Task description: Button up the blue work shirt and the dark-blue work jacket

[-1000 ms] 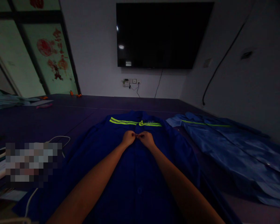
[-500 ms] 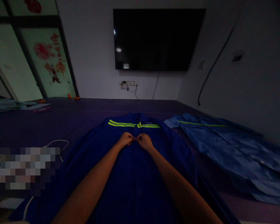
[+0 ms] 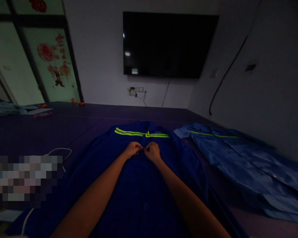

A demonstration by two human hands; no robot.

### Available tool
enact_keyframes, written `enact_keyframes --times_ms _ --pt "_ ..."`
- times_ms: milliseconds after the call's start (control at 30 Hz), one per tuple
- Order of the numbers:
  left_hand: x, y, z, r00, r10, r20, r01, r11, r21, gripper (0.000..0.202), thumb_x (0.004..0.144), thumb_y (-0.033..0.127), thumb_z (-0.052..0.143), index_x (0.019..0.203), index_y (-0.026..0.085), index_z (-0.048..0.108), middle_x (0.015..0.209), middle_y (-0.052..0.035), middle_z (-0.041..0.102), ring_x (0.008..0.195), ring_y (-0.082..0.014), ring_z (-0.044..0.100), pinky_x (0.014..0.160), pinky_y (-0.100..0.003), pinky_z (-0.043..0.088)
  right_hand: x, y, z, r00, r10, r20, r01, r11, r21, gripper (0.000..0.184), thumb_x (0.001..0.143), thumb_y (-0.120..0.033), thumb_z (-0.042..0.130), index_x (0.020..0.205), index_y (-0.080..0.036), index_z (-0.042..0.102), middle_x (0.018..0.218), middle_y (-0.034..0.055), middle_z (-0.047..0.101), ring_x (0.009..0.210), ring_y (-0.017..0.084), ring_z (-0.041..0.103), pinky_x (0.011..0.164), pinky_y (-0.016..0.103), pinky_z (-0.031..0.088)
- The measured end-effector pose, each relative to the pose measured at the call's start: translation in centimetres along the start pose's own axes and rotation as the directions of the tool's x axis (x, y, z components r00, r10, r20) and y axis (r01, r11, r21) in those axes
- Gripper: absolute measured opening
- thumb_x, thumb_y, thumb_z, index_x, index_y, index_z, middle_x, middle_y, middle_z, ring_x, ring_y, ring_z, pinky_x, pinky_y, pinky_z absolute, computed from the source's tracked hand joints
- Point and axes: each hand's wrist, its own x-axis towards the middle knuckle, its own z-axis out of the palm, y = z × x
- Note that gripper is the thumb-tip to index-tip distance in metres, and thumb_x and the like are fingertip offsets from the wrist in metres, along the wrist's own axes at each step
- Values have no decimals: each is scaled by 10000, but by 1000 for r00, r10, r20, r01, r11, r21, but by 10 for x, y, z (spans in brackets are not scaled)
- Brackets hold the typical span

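A dark blue work shirt (image 3: 139, 185) with neon-yellow reflective stripes (image 3: 141, 134) lies spread flat on a purple surface, collar away from me. My left hand (image 3: 132, 149) and my right hand (image 3: 152, 152) rest side by side on the shirt's chest, just below the stripes. Both are closed in a pinch on the front placket, fingertips almost touching at the middle. What sits between the fingertips is too small and dark to make out beyond the fabric.
A lighter blue garment (image 3: 240, 158) lies spread to the right near the wall. A white cable (image 3: 59, 152) curls at the left by a blurred patch. A black screen (image 3: 169, 44) hangs on the far wall above sockets (image 3: 136, 90). More cloth (image 3: 7, 107) lies far left.
My hands stay pinched together on the shirt front and have slipped slightly down in view; the camera has shifted a little.
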Motion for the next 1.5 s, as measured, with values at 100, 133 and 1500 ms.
enact_keyframes --times_ms 100,133,1500 --pt "1 -1 3 998 52 -31 -51 998 44 117 728 204 513 699 115 582 483 55 472 400 -41 412 414 -153 304 0 2 -2 1000 -3 3 3 1000 15 57 705 -215 648 659 -212 681 942 55 605 952 237 508 789 334 396" --pt "2 -1 4 996 72 -44 -69 996 63 79 704 175 531 706 115 583 509 49 495 426 -44 431 434 -156 319 1 3 -2 1000 -2 3 2 1000 29 58 708 -221 648 665 -221 686 962 45 608 962 234 509 792 337 397" --pt "4 4 17 963 212 -169 -145 929 340 155 666 280 625 685 132 584 564 20 537 546 -95 486 511 -192 323 12 13 -15 977 -214 -2 214 977 17 189 813 -76 442 859 -162 604 971 88 598 960 205 528 865 300 392"
